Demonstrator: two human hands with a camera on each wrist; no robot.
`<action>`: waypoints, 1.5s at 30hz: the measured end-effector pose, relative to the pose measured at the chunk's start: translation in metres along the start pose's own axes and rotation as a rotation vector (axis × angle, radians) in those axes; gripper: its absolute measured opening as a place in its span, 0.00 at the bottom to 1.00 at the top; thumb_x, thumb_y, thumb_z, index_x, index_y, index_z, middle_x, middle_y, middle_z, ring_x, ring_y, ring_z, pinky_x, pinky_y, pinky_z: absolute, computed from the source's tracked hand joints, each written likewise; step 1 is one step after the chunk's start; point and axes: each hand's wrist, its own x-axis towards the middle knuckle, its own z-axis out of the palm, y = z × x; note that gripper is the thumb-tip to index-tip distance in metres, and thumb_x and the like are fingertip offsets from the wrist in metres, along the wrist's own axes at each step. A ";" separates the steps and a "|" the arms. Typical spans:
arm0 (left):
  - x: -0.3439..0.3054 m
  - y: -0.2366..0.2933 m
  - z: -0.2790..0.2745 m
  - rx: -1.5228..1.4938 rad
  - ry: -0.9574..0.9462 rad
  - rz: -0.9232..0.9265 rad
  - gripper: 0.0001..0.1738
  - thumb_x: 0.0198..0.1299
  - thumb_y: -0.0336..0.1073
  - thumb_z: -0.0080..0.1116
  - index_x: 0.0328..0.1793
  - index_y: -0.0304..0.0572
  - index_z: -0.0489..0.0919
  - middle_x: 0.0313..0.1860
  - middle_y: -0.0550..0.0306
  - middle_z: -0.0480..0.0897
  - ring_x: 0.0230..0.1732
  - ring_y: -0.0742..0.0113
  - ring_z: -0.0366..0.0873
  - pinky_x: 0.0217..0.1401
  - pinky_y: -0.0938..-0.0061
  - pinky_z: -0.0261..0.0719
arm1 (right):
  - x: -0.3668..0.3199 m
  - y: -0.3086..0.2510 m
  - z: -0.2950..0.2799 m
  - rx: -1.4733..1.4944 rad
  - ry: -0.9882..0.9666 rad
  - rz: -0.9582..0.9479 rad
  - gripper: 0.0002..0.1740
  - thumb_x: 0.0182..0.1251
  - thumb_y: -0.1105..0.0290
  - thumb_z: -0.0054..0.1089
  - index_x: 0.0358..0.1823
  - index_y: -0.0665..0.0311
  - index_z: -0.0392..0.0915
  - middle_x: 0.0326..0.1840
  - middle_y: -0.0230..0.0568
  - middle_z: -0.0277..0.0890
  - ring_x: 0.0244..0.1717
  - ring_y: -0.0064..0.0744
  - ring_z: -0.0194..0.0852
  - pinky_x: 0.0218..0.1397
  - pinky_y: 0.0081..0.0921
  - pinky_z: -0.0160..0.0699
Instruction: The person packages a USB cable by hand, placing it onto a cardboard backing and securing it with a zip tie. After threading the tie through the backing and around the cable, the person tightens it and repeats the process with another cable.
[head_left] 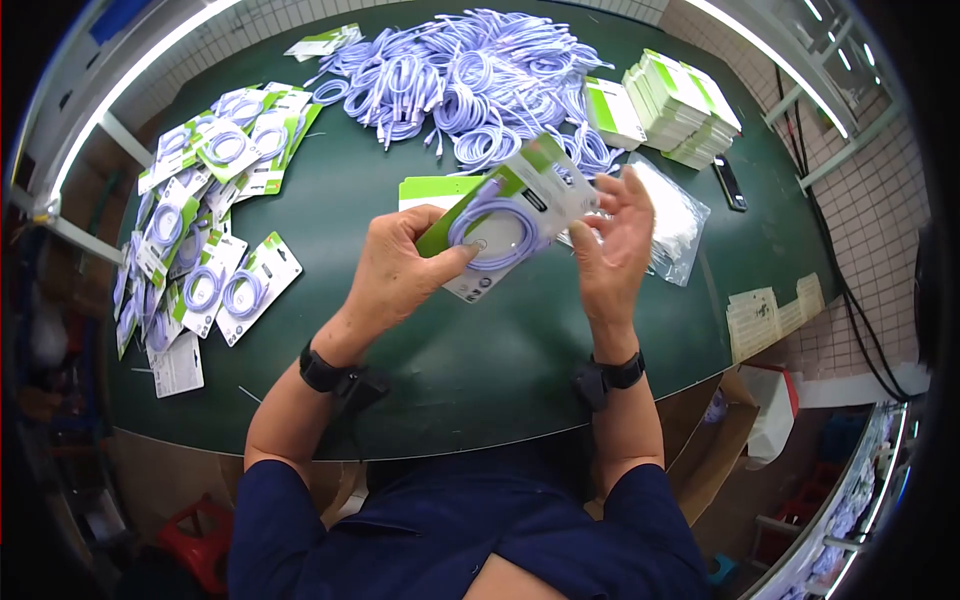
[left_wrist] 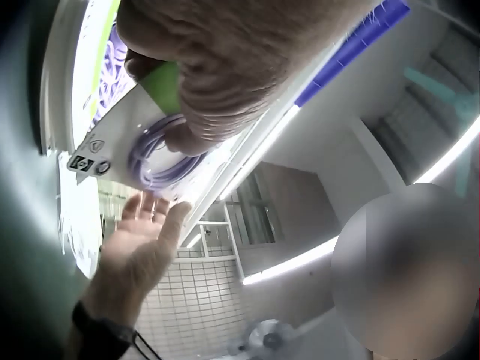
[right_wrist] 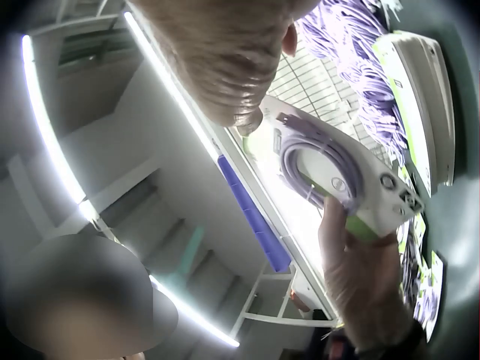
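In the head view, the left forearm (head_left: pixel 282 420) points to one o'clock; the left hand (head_left: pixel 395 260) pinches, left thumb (head_left: pixel 452 262) toward two. The right forearm (head_left: pixel 630 430) points near twelve; the right hand (head_left: pixel 616 252) stands apart, fingers (head_left: pixel 636 198) slightly bent, right thumb (head_left: pixel 584 246) spread toward eleven.

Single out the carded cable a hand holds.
The carded cable gripped by the left hand; the other carded cables lie piled at left, held by neither hand.

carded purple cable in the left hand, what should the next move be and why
Probably the left hand should lay the carded purple cable on the pile of carded cables at the left: its coil sits against the card, as theirs do, and the right hand is open. Whether the coil is fastened is unclear.
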 end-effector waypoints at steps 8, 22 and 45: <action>-0.007 0.025 0.000 0.628 -0.063 0.413 0.25 0.51 0.27 0.78 0.58 0.35 0.85 0.46 0.50 0.89 0.45 0.58 0.90 0.51 0.68 0.87 | -0.003 -0.039 0.016 -0.651 -0.573 -0.446 0.22 0.70 0.72 0.73 0.62 0.70 0.79 0.50 0.41 0.86 0.52 0.34 0.84 0.55 0.32 0.84; -0.004 -0.011 0.017 -0.048 0.192 -0.005 0.28 0.64 0.32 0.76 0.67 0.32 0.78 0.55 0.51 0.87 0.47 0.72 0.86 0.45 0.78 0.85 | -0.032 0.002 0.015 0.025 -0.383 0.393 0.14 0.79 0.73 0.65 0.59 0.72 0.78 0.48 0.36 0.86 0.46 0.18 0.83 0.51 0.19 0.83; -0.006 -0.026 0.029 -0.239 0.003 -0.102 0.18 0.72 0.28 0.66 0.64 0.29 0.75 0.51 0.47 0.88 0.39 0.69 0.89 0.26 0.80 0.88 | -0.026 0.015 0.002 -0.080 -0.356 0.467 0.13 0.80 0.65 0.68 0.48 0.70 0.84 0.35 0.28 0.84 0.35 0.11 0.75 0.37 0.14 0.75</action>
